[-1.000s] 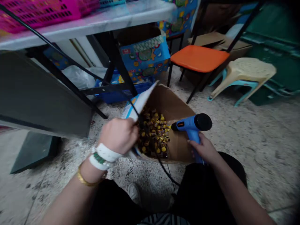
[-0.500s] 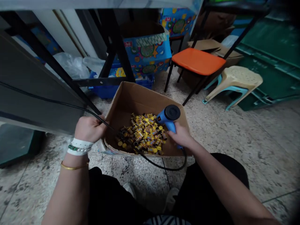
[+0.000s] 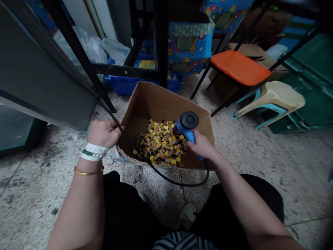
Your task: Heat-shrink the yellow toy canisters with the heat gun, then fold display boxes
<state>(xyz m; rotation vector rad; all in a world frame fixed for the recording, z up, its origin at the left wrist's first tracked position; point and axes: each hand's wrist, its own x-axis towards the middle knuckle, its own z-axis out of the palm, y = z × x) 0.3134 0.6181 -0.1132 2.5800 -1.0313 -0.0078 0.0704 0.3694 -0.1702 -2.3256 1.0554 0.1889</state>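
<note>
A blue heat gun (image 3: 185, 125) with a black round vented back is gripped in my right hand (image 3: 201, 144). Its nozzle points left and down, over a heap of small yellow-and-dark capped containers (image 3: 162, 142). They lie in an open cardboard box (image 3: 171, 95) on the floor between my legs. My left hand (image 3: 105, 133) is closed at the box's left rim, its fingertips partly hidden. The black power cord (image 3: 171, 181) loops from the heat gun's handle across the box's near edge and up past my left fingers.
Black table legs (image 3: 125, 71) and a blue crate (image 3: 121, 85) stand behind the box. Farther right are an orange chair (image 3: 240, 67), a beige and turquoise stool (image 3: 282, 95) and green bins (image 3: 319, 80). A grey metal panel (image 3: 44, 66) rises at the left.
The view has shifted a little, so the background sits farther right. The cord now runs more steeply down past my left hand. Both hands keep their grips, and the heat gun stays over the heap.
</note>
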